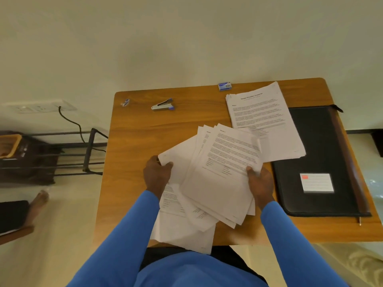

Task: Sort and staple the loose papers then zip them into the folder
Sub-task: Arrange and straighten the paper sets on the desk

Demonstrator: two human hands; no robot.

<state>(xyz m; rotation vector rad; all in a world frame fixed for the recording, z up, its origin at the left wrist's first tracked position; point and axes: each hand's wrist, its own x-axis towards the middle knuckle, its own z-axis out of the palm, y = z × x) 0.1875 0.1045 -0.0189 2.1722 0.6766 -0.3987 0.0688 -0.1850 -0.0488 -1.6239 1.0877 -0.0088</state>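
A fanned bundle of loose printed papers is held above the near half of the wooden table. My left hand grips its left edge, thumb on top. My right hand grips its right edge. More sheets hang below the bundle over the table's near edge. A second stack of papers lies flat at the back right, partly on the black zip folder, which lies closed along the right side. A grey and blue stapler sits at the back left.
A small blue staple box sits at the table's far edge. A small wrapper-like item lies at the back left corner. A white label card lies on the folder. A dark rack and a person's bare foot are left of the table.
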